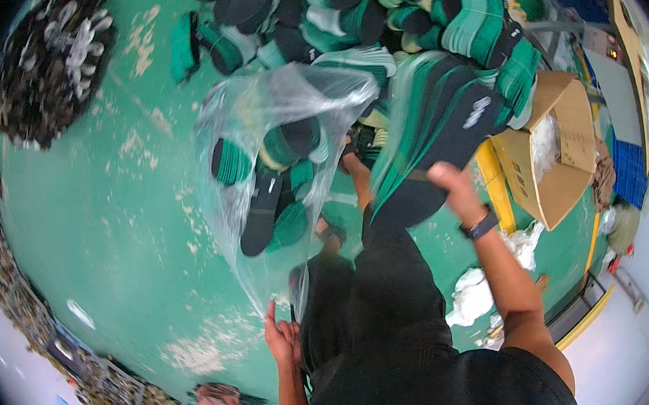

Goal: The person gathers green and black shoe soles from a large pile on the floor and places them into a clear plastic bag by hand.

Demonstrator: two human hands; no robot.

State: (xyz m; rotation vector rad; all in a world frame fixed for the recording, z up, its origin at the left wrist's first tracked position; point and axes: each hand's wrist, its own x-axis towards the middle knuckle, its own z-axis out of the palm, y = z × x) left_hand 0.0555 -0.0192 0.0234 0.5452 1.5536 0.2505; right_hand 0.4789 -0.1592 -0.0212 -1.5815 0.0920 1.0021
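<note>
My left hand [282, 339] is low in the picture, its fingers closed on the edge of a large clear plastic bag [217, 136]. The bag's mouth is spread wide, and several bundles of black-and-green insoles [262, 210] show in it. My right hand [456, 191] grips a thick stack of insoles [430, 134], black on its top face with green and white layers along its side. This stack is held to the right of the bag, above my legs. Part of the right hand's grip is hidden behind the stack.
A big pile of insole bundles [344, 15] lies beyond the bag. At the right stand an open cardboard box [528, 188] and a table [639, 69]. White crumpled material [472, 299] lies on the green floor [134, 206]. A dark heap [46, 63] is at the far left.
</note>
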